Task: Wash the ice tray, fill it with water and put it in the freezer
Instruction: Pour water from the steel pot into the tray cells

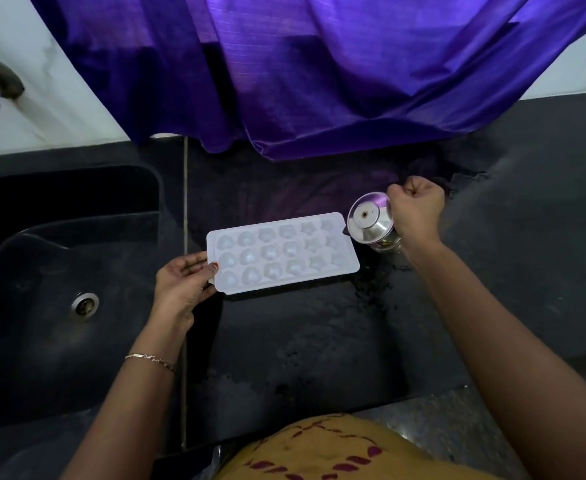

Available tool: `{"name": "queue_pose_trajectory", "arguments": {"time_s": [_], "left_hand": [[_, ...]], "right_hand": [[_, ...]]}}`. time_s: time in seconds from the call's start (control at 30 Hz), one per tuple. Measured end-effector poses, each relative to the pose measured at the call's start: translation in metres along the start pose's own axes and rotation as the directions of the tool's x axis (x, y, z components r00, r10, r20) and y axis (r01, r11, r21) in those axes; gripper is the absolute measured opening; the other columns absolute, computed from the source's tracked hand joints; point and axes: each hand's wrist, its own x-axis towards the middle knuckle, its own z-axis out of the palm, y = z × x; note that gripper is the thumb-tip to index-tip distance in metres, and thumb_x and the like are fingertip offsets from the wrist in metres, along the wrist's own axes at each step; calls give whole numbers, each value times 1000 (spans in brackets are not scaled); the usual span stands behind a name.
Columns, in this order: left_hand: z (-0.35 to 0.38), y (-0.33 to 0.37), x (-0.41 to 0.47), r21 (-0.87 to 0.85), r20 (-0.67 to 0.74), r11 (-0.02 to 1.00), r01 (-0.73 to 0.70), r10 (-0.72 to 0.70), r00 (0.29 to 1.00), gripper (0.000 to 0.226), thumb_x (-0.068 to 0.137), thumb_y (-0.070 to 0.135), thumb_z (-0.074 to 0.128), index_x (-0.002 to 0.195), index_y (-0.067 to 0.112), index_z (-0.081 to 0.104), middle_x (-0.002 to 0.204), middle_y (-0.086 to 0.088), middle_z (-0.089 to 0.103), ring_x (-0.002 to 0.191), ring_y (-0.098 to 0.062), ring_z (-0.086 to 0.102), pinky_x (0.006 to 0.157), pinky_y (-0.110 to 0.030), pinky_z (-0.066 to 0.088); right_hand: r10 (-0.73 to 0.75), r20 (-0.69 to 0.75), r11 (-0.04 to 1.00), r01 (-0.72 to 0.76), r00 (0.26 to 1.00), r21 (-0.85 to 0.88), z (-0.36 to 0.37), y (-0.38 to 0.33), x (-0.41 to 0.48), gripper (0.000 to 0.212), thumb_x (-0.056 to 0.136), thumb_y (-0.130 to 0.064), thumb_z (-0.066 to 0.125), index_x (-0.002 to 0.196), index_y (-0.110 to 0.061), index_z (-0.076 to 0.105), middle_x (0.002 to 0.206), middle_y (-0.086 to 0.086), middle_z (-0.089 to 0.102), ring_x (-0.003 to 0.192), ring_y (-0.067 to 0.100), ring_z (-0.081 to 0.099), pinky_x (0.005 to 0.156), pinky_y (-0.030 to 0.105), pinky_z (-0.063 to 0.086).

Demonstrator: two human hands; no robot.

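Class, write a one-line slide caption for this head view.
Left hand holds one end of the ice tray on the dark counter; right hand tips a steel jug at the other.

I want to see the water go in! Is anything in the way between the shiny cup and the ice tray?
Nothing visible. The right hand tilts the steel cup beside the right end of the ice tray, which lies uncovered on the counter; the left hand holds its left end.
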Motion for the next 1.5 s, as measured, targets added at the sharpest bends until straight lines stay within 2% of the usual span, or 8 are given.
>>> {"name": "queue_pose_trajectory", "arguments": {"time_s": [0.13, 0.3, 0.67, 0.87, 1.13, 1.27, 1.37, 1.5], "left_hand": [[2, 1, -2, -14, -3, 1000, 0, -1, 1000, 26, 85, -1, 68, 111, 4, 63, 99, -10, 70, 82, -16, 69, 54, -20, 56], [2, 0, -2, -12, -15, 1000, 7, -7, 1000, 22, 85, 0, 69, 105, 8, 64, 101, -12, 71, 86, -20, 69, 62, -25, 59], [4, 1, -4, -23, -13, 1000, 3, -3, 1000, 26, 85, 0, 69, 110, 4, 63, 97, -10, 70, 81, -17, 68, 55, -21, 57], [4, 1, -5, -33, -18, 999, 3, -4, 1000, 28, 85, -1, 68, 112, 3, 62, 98, -11, 70, 82, -18, 68, 54, -20, 56], [3, 0, -4, -25, -24, 1000, 4, -5, 1000, 27, 85, 0, 69, 111, 3, 63, 100, -12, 70, 84, -18, 69, 56, -21, 57], [2, -1, -3, -26, -28, 1000, 0, -1, 1000, 29, 84, 0, 69, 113, 2, 62, 103, -13, 70, 86, -19, 69, 60, -23, 58], [2, -2, -3, -32, -25, 999, -1, 0, 1000, 31, 84, -1, 69, 115, 0, 62, 103, -13, 69, 84, -18, 69, 58, -22, 58], [2, -2, -3, -44, -18, 999, -3, 2, 1000, 31, 84, -1, 69, 114, 0, 62, 102, -13, 70, 83, -18, 69, 56, -21, 57]], "right_hand": [[-43, 36, 999, 44, 998, -33, 3, 0, 2, 40, 72, -5, 56, 51, -23, 27, 47, -10, 27, 51, 14, 27, 52, 30, 31], [-95, 59, 989, 101, 994, -108, 7, -2, 3, 40, 73, -6, 56, 52, -21, 25, 49, -7, 26, 52, 14, 25, 55, 33, 31], [-178, 99, 954, 196, 979, -226, 10, -1, 3, 41, 74, -4, 57, 53, -20, 26, 50, -4, 26, 49, 9, 22, 52, 27, 28], [-192, 128, 931, 222, 973, -291, 12, 1, 3, 40, 76, -5, 58, 54, -18, 28, 51, -3, 29, 48, 8, 22, 45, 18, 25], [-230, 141, 912, 264, 963, -315, 14, -2, 1, 40, 75, -6, 56, 53, -19, 25, 50, -3, 27, 48, 9, 21, 45, 20, 21], [-255, 158, 905, 293, 954, -309, 16, -2, 0, 40, 75, -4, 56, 52, -19, 26, 49, -3, 26, 48, 9, 20, 43, 17, 21], [-235, 158, 911, 274, 959, -308, 16, -2, 0, 40, 75, -4, 56, 53, -18, 26, 50, -3, 26, 48, 9, 20, 44, 17, 20], [-192, 141, 931, 226, 971, -286, 16, -4, -1, 40, 75, -5, 57, 53, -19, 26, 51, -3, 27, 50, 10, 22, 48, 22, 25]]}}
